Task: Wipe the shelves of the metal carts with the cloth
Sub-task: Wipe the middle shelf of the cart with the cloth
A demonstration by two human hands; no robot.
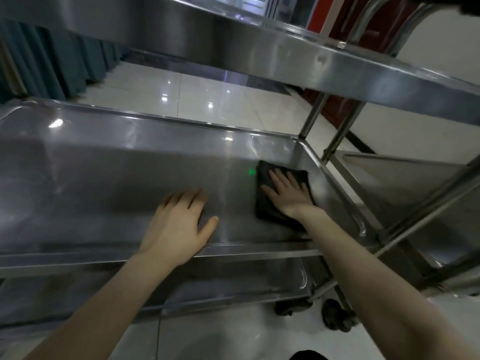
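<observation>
The left hand (179, 224) lies flat and empty by the middle shelf's (104, 178) near edge. Farther in, the right hand (288, 193), fingers spread, presses the dark cloth (270, 206) flat near the shelf's right edge.

Bare shelf (104, 178) under upper shelf (337, 66)

Both arms bare, reaching forward and down. Left hand (179, 224) palm down, fingers (187, 201) loosely spread, slightly blurred, thumb angled out to the right; heel of the palm near the front edge. Right hand (288, 193) further forward, flat, palm down, fingers extended and slightly fanned. Right forearm runs long and straight; wrist level.
</observation>
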